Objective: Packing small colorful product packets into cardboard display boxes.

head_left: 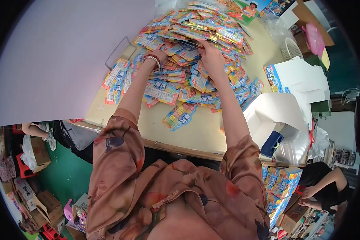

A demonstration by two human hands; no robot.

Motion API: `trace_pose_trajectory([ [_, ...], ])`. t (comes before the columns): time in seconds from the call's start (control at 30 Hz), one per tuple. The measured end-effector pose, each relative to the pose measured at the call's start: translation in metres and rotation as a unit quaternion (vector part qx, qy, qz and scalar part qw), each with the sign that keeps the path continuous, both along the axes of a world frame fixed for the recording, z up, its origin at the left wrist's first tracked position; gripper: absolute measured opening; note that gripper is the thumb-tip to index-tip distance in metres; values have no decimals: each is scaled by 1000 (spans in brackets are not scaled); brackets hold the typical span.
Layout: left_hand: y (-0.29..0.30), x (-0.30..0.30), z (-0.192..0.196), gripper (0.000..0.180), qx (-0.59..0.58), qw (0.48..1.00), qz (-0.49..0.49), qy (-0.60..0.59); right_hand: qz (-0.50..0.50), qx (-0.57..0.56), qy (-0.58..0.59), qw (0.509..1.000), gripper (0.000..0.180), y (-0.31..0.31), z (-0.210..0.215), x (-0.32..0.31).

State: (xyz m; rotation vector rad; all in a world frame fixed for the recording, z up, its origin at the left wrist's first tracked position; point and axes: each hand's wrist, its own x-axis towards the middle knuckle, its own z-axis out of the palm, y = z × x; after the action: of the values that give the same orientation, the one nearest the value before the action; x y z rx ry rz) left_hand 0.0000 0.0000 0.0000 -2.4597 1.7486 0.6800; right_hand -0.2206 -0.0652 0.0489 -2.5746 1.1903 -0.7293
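A large heap of flat, colourful blister packets [160,91] in blue, yellow and pink spreads over the pale table [156,122]. My left hand [159,55], with a braided bracelet at the wrist, reaches in among the packets on the heap's left side. Its fingertips are hidden between them. Further right, my right hand [211,58] is closed at the edge of a blister packet [193,43] near the middle of the heap. One loose packet [180,116] lies apart at the heap's near side.
A white open carton [264,110] with a dark blue tape dispenser [272,144] stands at the table's right. Behind it are a cut-open box [304,78] and a white basket [291,50]. A wire handle [118,56] sits at the left. Another person's hands [308,197] show at lower right.
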Motion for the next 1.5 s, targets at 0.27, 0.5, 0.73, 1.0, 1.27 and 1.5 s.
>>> trace_pose_trajectory([
  [0.27,13,25,-55,37,-229,962,73,127,48,54,-46,996,33,3,7,4],
  [0.5,16,-22,7,21,-165,780,370,477,51,80,-13,995,45,15,-7,-3],
  [0.73,10,-46,-5,48,-165,528,347,757,50,59,-38,996,52,17,-25,-2],
  [1.0,-6,-73,5,67,-150,707,384,575,61,76,-30,995,84,39,-42,-2],
  [1.27,-32,-67,-25,97,-201,710,467,488,17,29,-74,997,90,70,-71,-11],
  [1.5,-11,-36,-15,42,-95,710,362,596,27,-1,-12,1000,39,61,-73,-50],
])
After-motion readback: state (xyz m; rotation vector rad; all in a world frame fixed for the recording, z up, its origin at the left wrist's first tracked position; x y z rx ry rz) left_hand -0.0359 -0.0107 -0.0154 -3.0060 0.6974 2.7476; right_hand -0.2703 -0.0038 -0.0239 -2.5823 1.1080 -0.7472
